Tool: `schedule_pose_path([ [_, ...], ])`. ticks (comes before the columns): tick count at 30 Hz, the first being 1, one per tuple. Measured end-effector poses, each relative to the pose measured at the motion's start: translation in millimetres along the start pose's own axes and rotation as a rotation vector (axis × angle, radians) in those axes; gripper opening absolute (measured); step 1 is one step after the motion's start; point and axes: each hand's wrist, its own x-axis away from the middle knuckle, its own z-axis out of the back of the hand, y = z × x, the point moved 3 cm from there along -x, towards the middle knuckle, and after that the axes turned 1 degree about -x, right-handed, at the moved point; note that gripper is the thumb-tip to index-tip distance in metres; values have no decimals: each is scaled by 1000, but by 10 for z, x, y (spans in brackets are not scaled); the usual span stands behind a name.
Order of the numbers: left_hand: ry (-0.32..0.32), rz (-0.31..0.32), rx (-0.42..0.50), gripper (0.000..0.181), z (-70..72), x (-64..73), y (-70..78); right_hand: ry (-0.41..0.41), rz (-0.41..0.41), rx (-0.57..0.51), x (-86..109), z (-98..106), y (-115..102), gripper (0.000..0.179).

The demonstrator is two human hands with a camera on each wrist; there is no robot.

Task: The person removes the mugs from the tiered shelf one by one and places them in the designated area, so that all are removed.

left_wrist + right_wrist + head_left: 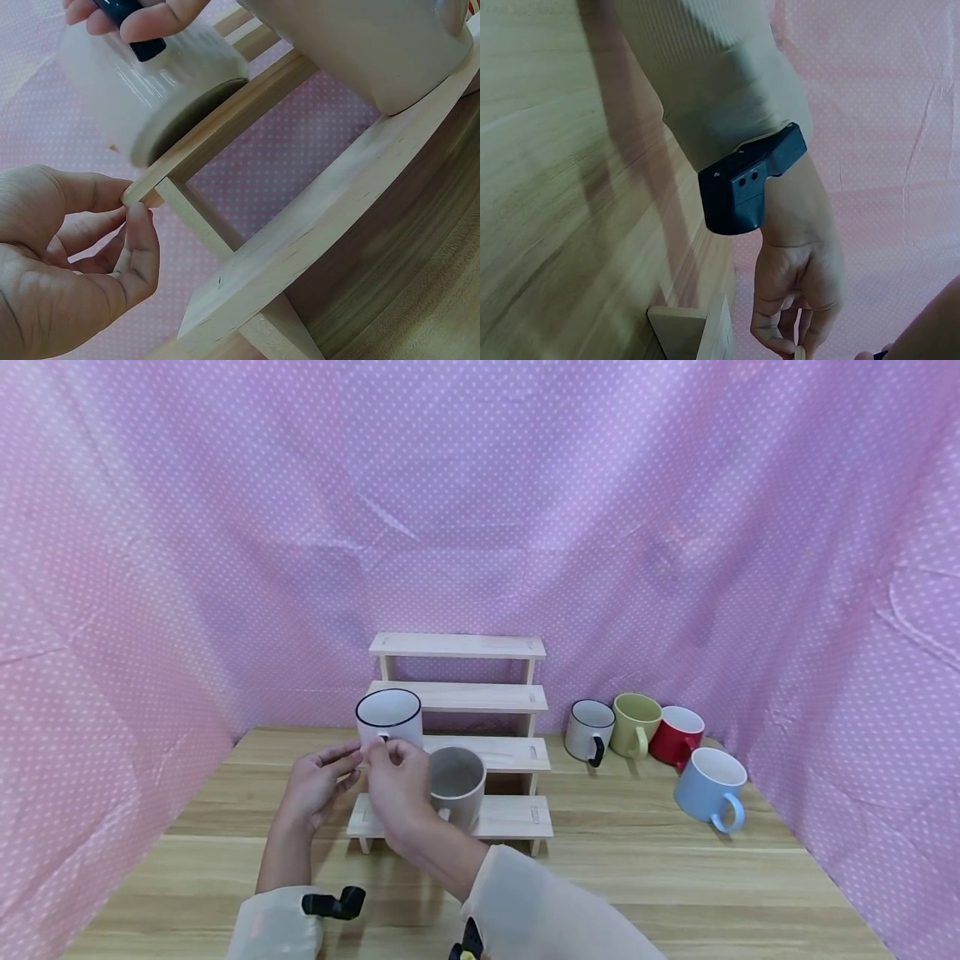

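Observation:
My right hand grips the black handle of a white mug with a dark rim, over the left part of the wooden step shelf. In the left wrist view that white mug is tilted, its base close over the second-lowest board. Thumb and fingers of my left hand pinch the left end of this board. On the lowest board, a beige-grey mug stands just right of my right hand, its handle toward me.
Right of the shelf, a white mug with a black handle, a yellow-green mug, a red mug and a light blue mug stand on the wooden table. Pink dotted cloth hangs behind and at both sides.

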Motion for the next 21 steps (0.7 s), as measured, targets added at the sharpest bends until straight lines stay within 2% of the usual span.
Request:
schedule_pose_path([
  [10, -15, -5, -25, 46, -9, 12, 23, 0, 64, -66, -6, 31, -65, 32],
  [18, -11, -13, -28, 44, 0, 8, 15, 18, 156, 9, -14, 90, -204, 30],
  [21, -5, -9, -16, 41, 4, 12, 3, -2, 179, 8, -29, 133, -263, 30],
])
